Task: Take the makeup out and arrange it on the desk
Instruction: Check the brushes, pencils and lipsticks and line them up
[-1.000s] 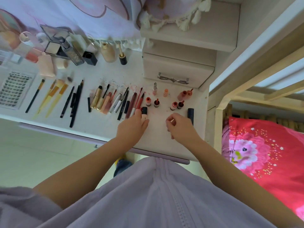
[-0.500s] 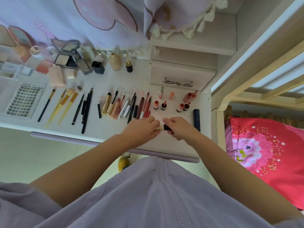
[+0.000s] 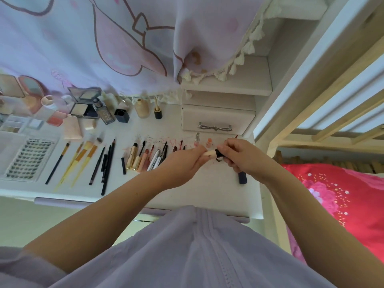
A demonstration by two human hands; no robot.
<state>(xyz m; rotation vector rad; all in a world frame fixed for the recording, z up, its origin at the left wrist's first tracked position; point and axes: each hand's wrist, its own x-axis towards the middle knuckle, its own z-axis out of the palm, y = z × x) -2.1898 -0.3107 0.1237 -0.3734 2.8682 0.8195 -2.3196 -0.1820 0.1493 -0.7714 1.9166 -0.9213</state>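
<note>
Both hands meet above the white desk [image 3: 207, 190], holding one small cream tube with a black cap [image 3: 213, 153]. My left hand [image 3: 182, 163] grips the cream end. My right hand [image 3: 239, 155] pinches the black cap end. Behind them lies a row of lip products and slim tubes [image 3: 145, 159], partly hidden by my left hand. Brushes and pencils [image 3: 89, 161] are lined up further left. A dark blue tube [image 3: 242, 177] lies just below my right wrist.
Compacts, bottles and a sponge [image 3: 89, 110] crowd the desk's back left, with a lash tray [image 3: 29, 161] at the left edge. A small drawer unit [image 3: 216, 119] stands at the back right. A curtain [image 3: 104, 44] hangs behind; a red bedspread [image 3: 332, 194] lies right.
My hands came together from the desk surface and lifted the small tube, now held between them. The view has tilted upward and closer.
</note>
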